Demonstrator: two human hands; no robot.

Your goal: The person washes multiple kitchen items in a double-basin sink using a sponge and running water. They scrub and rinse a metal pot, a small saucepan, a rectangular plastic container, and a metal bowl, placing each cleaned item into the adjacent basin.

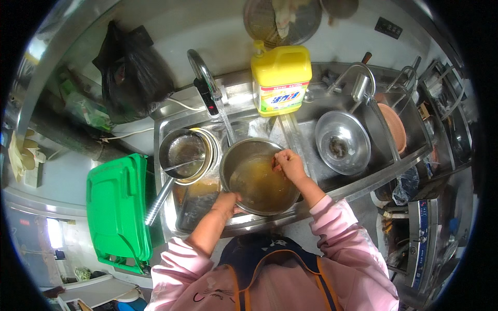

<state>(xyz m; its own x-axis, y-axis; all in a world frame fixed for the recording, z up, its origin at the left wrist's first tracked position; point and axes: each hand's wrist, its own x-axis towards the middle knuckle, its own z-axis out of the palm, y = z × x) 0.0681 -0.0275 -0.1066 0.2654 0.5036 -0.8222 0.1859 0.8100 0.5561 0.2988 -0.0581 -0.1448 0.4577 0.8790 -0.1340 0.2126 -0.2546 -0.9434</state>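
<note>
A large round metal pot (258,186) with cloudy yellowish water in it sits tilted over the left sink basin. My left hand (227,205) grips its rim at the lower left. Inside the far right wall, my right hand (288,165) pinches a small reddish-brown piece (275,164), perhaps a scrubber; most of it is hidden by the fingers. Water runs from a chrome faucet (204,74) down to the pot's upper left edge. Left of the pot, a long-handled saucepan (183,145) with a utensil in it rests on stacked bowls (213,149).
A yellow detergent jug (282,81) stands behind the pot on the sink ledge. In the right basin lies a metal bowl (342,134), with a pinkish-brown round basin (392,126) beyond it. A green lidded bin (118,210) stands at the left; a black plastic bag (132,77) hangs above.
</note>
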